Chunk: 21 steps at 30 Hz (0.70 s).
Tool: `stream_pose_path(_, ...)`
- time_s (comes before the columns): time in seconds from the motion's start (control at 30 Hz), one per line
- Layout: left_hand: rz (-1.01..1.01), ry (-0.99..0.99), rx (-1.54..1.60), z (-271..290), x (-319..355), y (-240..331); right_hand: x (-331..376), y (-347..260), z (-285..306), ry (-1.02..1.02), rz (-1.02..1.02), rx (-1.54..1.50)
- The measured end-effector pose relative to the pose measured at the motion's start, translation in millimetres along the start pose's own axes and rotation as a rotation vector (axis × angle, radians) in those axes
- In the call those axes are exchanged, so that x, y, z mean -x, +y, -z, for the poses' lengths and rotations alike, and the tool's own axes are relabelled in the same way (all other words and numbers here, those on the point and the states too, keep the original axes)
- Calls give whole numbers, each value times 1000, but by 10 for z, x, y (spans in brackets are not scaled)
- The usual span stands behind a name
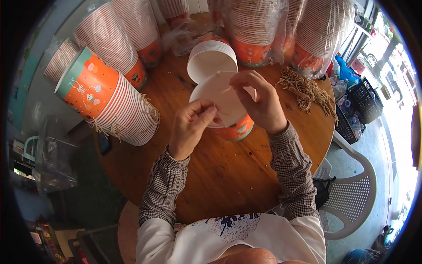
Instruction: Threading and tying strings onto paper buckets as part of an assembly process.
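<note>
An orange paper bucket (237, 131) with a white inside and a green band at its base stands in front of me, its mouth tilted toward me. Over its near left rim, my left hand (192, 126) is closed in a pinch. At the right of the mouth my right hand (261, 100) has thumb and forefinger pressed together. Whatever thin thing is between the fingertips is too small to make out. Just behind lies a nested stack of white-lined paper buckets (212, 61). A heap of tan cords (305, 91) sits to the right.
A leaning stack of orange buckets (99, 88) with cord ends hanging out stands at left. Tall plastic-wrapped bucket stacks (257, 26) line the far edge of the round wooden table (220, 185). A plastic chair (351, 198) and black crates (365, 99) are at right.
</note>
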<state>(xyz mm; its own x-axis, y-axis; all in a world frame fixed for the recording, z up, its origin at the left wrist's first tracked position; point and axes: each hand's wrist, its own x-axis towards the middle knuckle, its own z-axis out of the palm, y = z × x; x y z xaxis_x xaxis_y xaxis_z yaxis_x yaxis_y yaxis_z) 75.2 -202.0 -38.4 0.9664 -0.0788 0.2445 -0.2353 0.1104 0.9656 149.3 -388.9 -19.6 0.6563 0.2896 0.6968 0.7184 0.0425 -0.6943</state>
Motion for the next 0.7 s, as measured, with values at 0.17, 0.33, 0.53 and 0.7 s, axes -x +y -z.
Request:
stream_pose_path(0.17, -75, 117, 29, 72, -52, 13, 47, -63, -17, -330, -87, 156)
stream_pose_path(0.33, -66, 86, 19, 95, -47, 31, 95, 73, -127, -329, -178, 127)
stream_pose_path(0.53, -9, 37, -132, 101, -55, -25, 140, 169, -192, -120, -368, -382)
stream_pose_path(0.7, 85, -39, -213, 188, -48, -33, 122, 140, -155, -47, -377, -320)
